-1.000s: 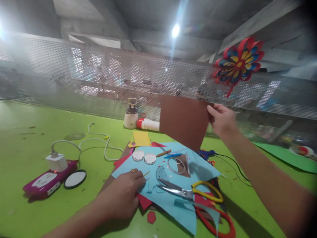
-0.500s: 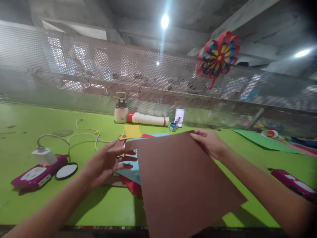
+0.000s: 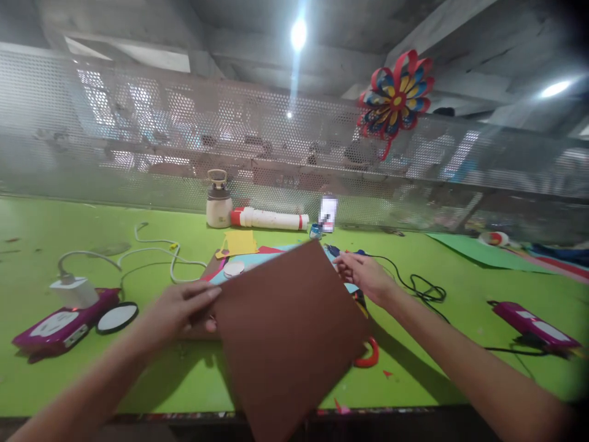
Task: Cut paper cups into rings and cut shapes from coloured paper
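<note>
A sheet of brown paper [image 3: 289, 344] is tilted over the front of the table, its lower corner past the edge. My left hand [image 3: 188, 310] is closed on its upper left corner, thumb on top and fingers underneath. My right hand [image 3: 368, 277] is just beside the sheet's upper right edge, fingers loosely bent and holding nothing I can see. Partly hidden under the sheet are light blue paper [image 3: 271, 256], a round white disc [image 3: 234, 269] and red scissor handles [image 3: 368, 353]. Yellow paper [image 3: 237, 243] lies behind them.
A purple power strip [image 3: 64, 322] with a white charger [image 3: 76, 291] and a black-rimmed disc [image 3: 117, 318] are at left. Behind stand a beige bottle [image 3: 219, 209], a white tube [image 3: 273, 219] and a blue jar [image 3: 315, 231]. Black cord [image 3: 426, 285] and another purple strip [image 3: 534, 325] are right.
The brown sheet has swung left and turned. My left hand, open before, has taken its upper left corner. My right hand has let go of the top corner, uncovering the scissors and black cord.
</note>
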The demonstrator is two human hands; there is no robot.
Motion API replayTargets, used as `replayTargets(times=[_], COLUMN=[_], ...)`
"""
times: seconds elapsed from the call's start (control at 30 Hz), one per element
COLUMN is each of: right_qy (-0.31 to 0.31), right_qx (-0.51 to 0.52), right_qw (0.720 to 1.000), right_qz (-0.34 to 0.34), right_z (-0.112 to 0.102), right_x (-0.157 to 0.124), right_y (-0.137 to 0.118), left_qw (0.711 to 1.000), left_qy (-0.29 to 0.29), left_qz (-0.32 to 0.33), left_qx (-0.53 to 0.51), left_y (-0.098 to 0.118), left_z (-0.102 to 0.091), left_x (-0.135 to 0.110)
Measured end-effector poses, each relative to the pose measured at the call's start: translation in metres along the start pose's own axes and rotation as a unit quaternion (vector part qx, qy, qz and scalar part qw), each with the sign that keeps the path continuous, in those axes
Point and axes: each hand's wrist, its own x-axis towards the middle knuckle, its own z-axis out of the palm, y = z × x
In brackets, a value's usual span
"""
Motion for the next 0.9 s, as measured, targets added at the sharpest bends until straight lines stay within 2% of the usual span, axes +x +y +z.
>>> replayTargets(times=[0.1, 0.2, 0.27, 0.37, 0.57, 0.73, 0.9], right_qy=[-0.065, -0.136, -0.159, -0.189, -0.235, -0.205, -0.161], right_qx=[-0.164, -0.288, -0.34, -0.386, -0.423, -0.411, -0.378], right_qw=[0.983, 0.943, 0.919, 0.893, 0.866, 0.884, 0.911], right_qz=[-0.044, -0.099, -0.122, -0.134, -0.121, -0.085, -0.046], right_z=[-0.008, -0.01, -0.009, -0.004, 0.003, -0.004, -0.012], right_x=[-0.027, -0.061, -0.076, -0.081, -0.073, -0.074, -0.072], right_y=[0.009, 0.015, 0.014, 0.007, 0.001, 0.007, 0.005], left_qw=[0.981, 0.966, 0.956, 0.937, 0.922, 0.913, 0.93], left_qy=[0.17, 0.227, 0.247, 0.271, 0.271, 0.27, 0.231], left_qz=[0.025, 0.026, 0.009, -0.019, 0.0, 0.0, 0.003], left_qx=[-0.088, -0.123, -0.159, -0.221, -0.275, -0.307, -0.286], left_y=[0.011, 0.011, 0.005, 0.0, 0.011, 0.023, 0.022], left_z=[-0.038, -0.064, -0.069, -0.063, -0.039, -0.034, -0.029], left_x=[0.004, 0.005, 0.005, 0.005, 0.003, 0.003, 0.005])
